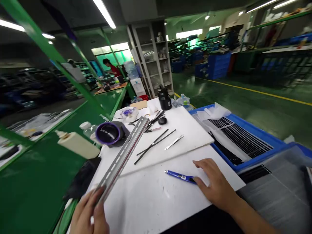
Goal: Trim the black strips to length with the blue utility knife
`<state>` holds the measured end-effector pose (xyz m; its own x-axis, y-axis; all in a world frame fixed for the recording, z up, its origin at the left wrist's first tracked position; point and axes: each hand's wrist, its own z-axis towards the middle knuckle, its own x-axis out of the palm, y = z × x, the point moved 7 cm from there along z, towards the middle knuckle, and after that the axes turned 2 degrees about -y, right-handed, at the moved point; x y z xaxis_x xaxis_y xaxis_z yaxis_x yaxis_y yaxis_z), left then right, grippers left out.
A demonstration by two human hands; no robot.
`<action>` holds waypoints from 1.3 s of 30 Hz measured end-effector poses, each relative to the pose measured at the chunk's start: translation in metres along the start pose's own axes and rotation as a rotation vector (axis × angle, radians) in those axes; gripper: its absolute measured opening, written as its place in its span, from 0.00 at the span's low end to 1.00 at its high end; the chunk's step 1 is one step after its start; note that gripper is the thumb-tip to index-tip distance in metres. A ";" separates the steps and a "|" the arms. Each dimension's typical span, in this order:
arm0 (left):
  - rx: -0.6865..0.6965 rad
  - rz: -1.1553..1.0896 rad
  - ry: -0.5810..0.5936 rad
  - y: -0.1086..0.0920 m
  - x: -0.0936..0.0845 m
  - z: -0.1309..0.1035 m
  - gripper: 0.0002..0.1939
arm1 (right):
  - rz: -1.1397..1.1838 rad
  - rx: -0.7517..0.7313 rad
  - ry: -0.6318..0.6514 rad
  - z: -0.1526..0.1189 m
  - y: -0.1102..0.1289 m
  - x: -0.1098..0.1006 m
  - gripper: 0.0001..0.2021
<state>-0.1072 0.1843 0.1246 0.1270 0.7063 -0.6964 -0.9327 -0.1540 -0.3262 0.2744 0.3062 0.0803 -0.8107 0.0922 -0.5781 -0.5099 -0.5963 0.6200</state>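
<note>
My left hand [90, 211] grips the lower end of a long slotted metal rail [123, 154], which is tilted up and away over the white table. My right hand [214, 183] is open above the table, with its thumb and fingers apart. Just left of it lies a blue pen-shaped tool [180, 176] with a silver tip. The thumb is at the tool's near end, and I cannot tell whether they touch. Beyond, on a raised white board [192, 130], lie tweezers [173, 142] and two crossed thin black strips [153, 144].
More black strips [156, 120], a black mouse-shaped object [162, 121] and a black bottle [164, 99] stand farther back. Left are a purple-rimmed dark container [109, 132] and a cream squeeze bottle [79, 144]. A blue tray [255, 128] with black strips lies right. A person in red [113, 69] is behind.
</note>
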 end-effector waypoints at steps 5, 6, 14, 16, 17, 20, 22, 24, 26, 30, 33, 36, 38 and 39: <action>-0.026 0.021 0.228 0.047 0.001 0.043 0.25 | -0.075 0.068 0.290 -0.006 -0.012 0.026 0.34; -0.033 0.023 0.269 0.054 0.006 0.048 0.25 | -0.078 0.079 0.335 -0.005 -0.013 0.026 0.32; 0.015 0.012 0.385 0.073 0.055 0.074 0.30 | -0.142 0.003 0.344 0.003 0.004 0.025 0.13; 0.032 0.011 0.395 0.076 0.062 0.080 0.29 | -0.155 0.019 0.317 0.002 0.001 0.025 0.13; 0.041 0.015 0.401 0.078 0.064 0.083 0.29 | -0.161 0.026 0.306 0.002 -0.001 0.025 0.14; 0.064 0.036 0.408 0.083 0.070 0.086 0.25 | -0.169 0.040 0.285 0.000 -0.005 0.025 0.14; 0.080 0.054 0.402 0.083 0.071 0.087 0.24 | -0.166 0.044 0.282 -0.001 -0.007 0.025 0.15; 0.097 0.070 0.382 0.079 0.071 0.089 0.23 | -0.161 0.046 0.282 -0.001 -0.008 0.026 0.15; 0.103 0.093 0.328 0.070 0.067 0.090 0.25 | -0.158 0.051 0.280 -0.002 -0.010 0.026 0.15; 0.125 0.138 0.217 0.036 0.048 0.074 0.34 | -0.159 0.074 0.281 -0.003 -0.012 0.024 0.17; 0.298 0.096 0.444 0.004 0.047 0.029 0.30 | -0.165 0.094 0.290 -0.003 -0.013 0.023 0.18; 0.419 0.109 0.677 -0.011 0.047 -0.023 0.35 | -0.170 0.122 0.279 -0.003 -0.015 0.020 0.19; 0.446 0.157 0.758 -0.014 0.048 -0.046 0.40 | -0.168 0.128 0.277 -0.004 -0.017 0.018 0.19; 0.454 0.174 0.782 -0.017 0.050 -0.054 0.42 | -0.166 0.127 0.279 -0.004 -0.019 0.018 0.19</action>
<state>-0.0669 0.1846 0.0611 0.0108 0.0050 -0.9999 -0.9821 0.1883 -0.0096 0.2707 0.3155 0.0563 -0.6128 -0.0521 -0.7885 -0.6741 -0.4861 0.5561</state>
